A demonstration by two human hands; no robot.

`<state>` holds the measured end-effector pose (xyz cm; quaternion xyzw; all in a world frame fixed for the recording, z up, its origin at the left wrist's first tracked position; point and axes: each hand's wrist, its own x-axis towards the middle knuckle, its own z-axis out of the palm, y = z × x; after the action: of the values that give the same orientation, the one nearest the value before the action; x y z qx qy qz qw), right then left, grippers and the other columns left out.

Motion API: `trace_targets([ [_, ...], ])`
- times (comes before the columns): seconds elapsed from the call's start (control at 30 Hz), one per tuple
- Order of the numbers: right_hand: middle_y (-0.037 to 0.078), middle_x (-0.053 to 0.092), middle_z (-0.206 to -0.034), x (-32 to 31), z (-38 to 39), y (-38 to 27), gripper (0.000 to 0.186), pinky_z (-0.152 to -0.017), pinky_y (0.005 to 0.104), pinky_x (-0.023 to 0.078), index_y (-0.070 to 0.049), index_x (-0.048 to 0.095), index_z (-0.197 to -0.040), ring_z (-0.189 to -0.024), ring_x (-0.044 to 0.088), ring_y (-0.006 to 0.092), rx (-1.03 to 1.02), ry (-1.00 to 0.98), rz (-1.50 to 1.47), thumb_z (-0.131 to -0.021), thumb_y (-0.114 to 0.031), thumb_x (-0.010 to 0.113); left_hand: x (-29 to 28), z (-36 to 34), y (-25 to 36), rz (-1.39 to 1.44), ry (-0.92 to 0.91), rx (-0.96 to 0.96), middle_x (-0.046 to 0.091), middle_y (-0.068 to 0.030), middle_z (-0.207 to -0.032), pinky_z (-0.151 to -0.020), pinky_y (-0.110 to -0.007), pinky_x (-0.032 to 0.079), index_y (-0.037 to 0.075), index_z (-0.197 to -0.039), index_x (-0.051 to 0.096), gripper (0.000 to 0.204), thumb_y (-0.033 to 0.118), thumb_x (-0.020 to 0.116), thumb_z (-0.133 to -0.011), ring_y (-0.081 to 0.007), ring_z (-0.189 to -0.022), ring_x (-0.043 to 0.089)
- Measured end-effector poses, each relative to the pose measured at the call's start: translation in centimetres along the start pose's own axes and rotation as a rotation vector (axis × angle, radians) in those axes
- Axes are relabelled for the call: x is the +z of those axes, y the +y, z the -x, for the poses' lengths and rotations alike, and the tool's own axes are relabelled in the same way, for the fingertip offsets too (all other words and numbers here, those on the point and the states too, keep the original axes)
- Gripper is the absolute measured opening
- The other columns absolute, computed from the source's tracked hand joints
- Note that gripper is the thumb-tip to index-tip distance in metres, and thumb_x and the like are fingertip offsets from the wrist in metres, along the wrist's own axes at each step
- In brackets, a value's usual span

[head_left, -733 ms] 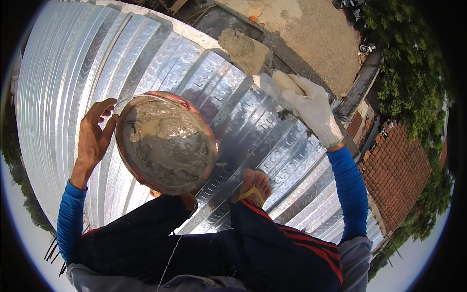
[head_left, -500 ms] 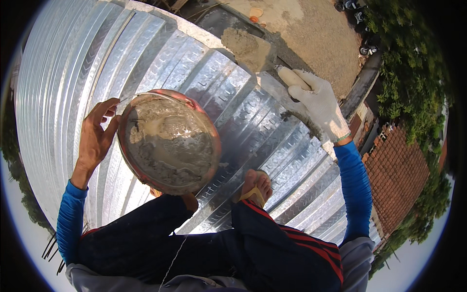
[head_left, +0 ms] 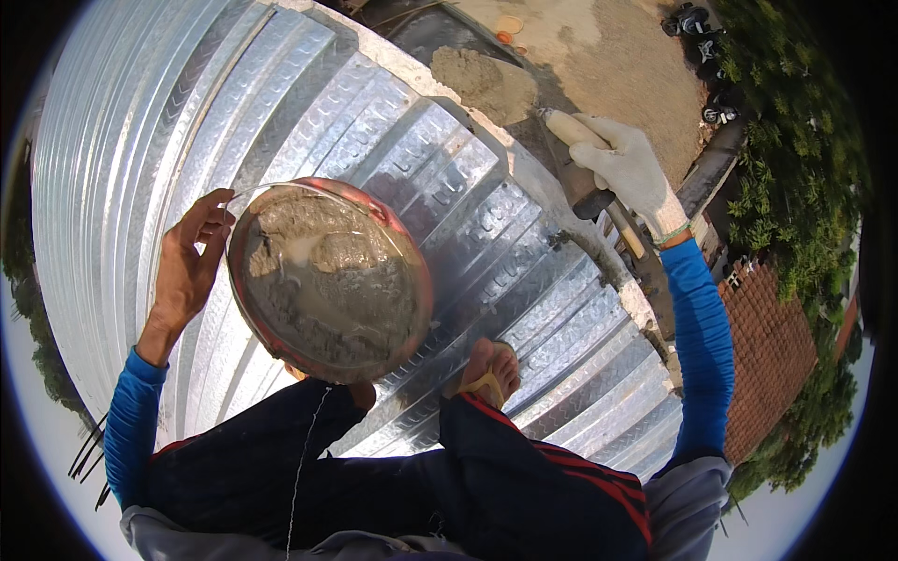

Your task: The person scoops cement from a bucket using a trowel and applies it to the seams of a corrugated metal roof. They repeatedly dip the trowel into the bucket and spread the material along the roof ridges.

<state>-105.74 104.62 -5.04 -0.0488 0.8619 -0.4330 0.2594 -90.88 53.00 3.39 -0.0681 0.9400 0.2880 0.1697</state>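
My bare left hand (head_left: 187, 266) has its fingers closed on the thin wire handle (head_left: 251, 189) of a reddish bucket (head_left: 391, 217). Wet grey mortar (head_left: 323, 294) lies inside, below the bucket's rim. My right hand (head_left: 629, 173), in a whitish knit glove, is wrapped round the pale handle of a trowel (head_left: 565, 128). A lump of mortar (head_left: 472, 79) sits on the trowel's blade, out beyond the roof's edge. Much of the blade is covered by that mortar.
Ribbed metal sheeting (head_left: 309, 103) lies under me, bordered by a rough masonry edge (head_left: 505, 154). My sandalled foot (head_left: 491, 369) rests on it. Far below are sandy ground (head_left: 617, 56), parked motorcycles (head_left: 697, 37), a tiled roof (head_left: 767, 355) and trees (head_left: 795, 140).
My right hand with the loaded trowel has shifted slightly right, and a dark-ended object with a pale wooden part now shows below it. My left hand still grips the bucket's handle.
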Motion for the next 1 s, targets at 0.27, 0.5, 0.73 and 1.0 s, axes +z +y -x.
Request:
trace_targets([
  [0.27,0.011,0.071,-0.11,2.1,-2.8,-1.6,0.056,-0.076,0.0298,0.054,0.005,0.063,-0.135,-0.085,0.066,0.0148,0.065,-0.045,-0.029,-0.089,-0.024,0.073,0.0,0.1,0.4,0.084,-0.026,-0.09,0.073,-0.0135,-0.104,-0.091,-0.038,0.057,0.004,-0.14,0.057,0.04,0.009,0.064,-0.101,-0.0221,-0.099,0.071],
  [0.5,0.005,0.066,-0.093,5.1,-5.4,-3.1,0.056,-0.055,0.0255,0.046,0.004,0.061,-0.139,-0.063,0.057,0.0069,0.036,-0.011,-0.209,-0.091,-0.024,0.07,-0.7,1.4,-1.2,0.142,-0.013,-0.059,0.073,-0.0156,-0.102,-0.09,-0.04,0.055,0.0,-0.14,0.056,0.054,0.037,0.067,-0.102,-0.0239,-0.098,0.071],
  [0.73,0.001,0.064,-0.084,4.7,-8.4,-7.0,0.055,-0.053,0.0238,0.044,0.002,0.061,-0.141,-0.06,0.055,0.0064,0.013,-0.085,-0.153,-0.093,-0.023,0.071,-3.5,-2.9,-5.6,-0.383,0.081,-0.001,0.069,-0.0225,-0.122,-0.095,-0.046,0.056,0.002,-0.136,0.059,0.046,0.028,0.069,-0.099,-0.035,-0.11,0.07],
  [1.0,0.004,0.07,-0.091,8.5,-14.1,-7.2,0.056,-0.051,0.0215,0.043,0.0,0.059,-0.143,-0.06,0.054,0.0037,-0.116,-0.072,-0.245,-0.097,-0.03,0.07,-5.0,-0.1,-9.0,-0.421,0.015,0.03,0.066,-0.0207,-0.129,-0.1,-0.047,0.055,0.003,-0.134,0.061,0.042,0.015,0.072,-0.095,-0.0382,-0.118,0.066],
])
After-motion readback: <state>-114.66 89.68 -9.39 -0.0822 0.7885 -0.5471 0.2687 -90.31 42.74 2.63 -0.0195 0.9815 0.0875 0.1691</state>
